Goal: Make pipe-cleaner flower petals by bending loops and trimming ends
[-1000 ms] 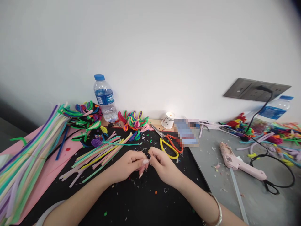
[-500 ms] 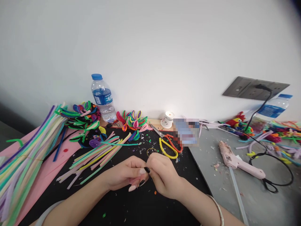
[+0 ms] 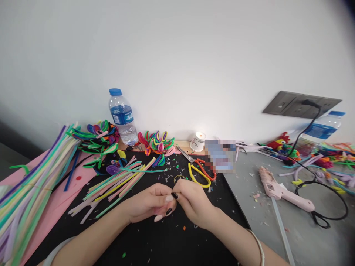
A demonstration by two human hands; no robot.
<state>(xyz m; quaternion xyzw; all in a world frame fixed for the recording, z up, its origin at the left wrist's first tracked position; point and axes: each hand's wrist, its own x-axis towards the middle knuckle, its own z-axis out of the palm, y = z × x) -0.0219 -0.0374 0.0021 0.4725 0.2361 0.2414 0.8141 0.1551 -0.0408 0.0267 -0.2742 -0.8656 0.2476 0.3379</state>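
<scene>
My left hand (image 3: 152, 204) and my right hand (image 3: 194, 203) meet at the fingertips over the black mat (image 3: 166, 244). Both are closed in a pinch, and whatever lies between the fingers is too small or hidden to make out. Just beyond my knuckles shows a thin yellowish loop (image 3: 179, 178), partly covered by my right hand. Scissors (image 3: 198, 171) with one yellow and one red handle lie past my right hand, blades toward the wall. To the left of my left hand is a loose fan of pastel pipe cleaners (image 3: 116, 184).
A large pipe-cleaner bundle (image 3: 30, 188) lies on pink sheeting at left. Along the wall stand a water bottle (image 3: 122, 116), coloured pipe-cleaner pieces (image 3: 158, 142) and a white cup (image 3: 198, 142). A pink glue gun (image 3: 285, 195) with a black cord rests at right, below a wall socket (image 3: 299, 105).
Both hands stay pinched together at nearly the same spot, with the fingers shifting only slightly. The whole view has moved a few pixels.
</scene>
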